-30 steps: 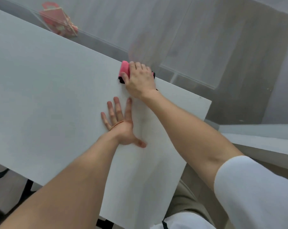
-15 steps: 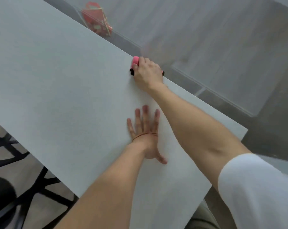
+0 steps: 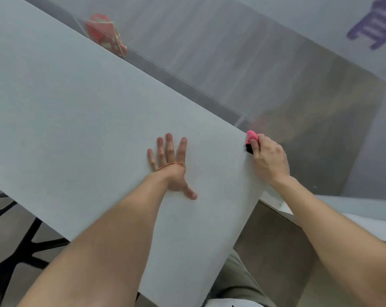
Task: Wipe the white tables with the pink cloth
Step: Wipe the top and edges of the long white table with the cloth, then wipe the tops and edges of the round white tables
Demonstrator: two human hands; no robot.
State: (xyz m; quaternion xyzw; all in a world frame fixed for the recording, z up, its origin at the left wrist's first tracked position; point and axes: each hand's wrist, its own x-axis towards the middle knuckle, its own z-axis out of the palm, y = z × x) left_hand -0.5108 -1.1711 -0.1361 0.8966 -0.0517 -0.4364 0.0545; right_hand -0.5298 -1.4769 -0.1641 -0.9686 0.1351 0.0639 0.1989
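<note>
Bunched pink cloth (image 3: 252, 136) clenched in right hand (image 3: 269, 158) at far corner of flat white bench (image 3: 77, 107), apparently wiping the edge; left hand (image 3: 172, 165) flat, released, likely bracing.

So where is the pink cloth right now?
In the head view, the pink cloth is at the far right corner of the white table, gripped by the right hand.

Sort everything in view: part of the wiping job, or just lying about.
Job: pink cloth, gripped by the right hand; white table; left hand, flat on it.
Lying about: red box beyond the table; black frame on the floor; purple shape.
</note>
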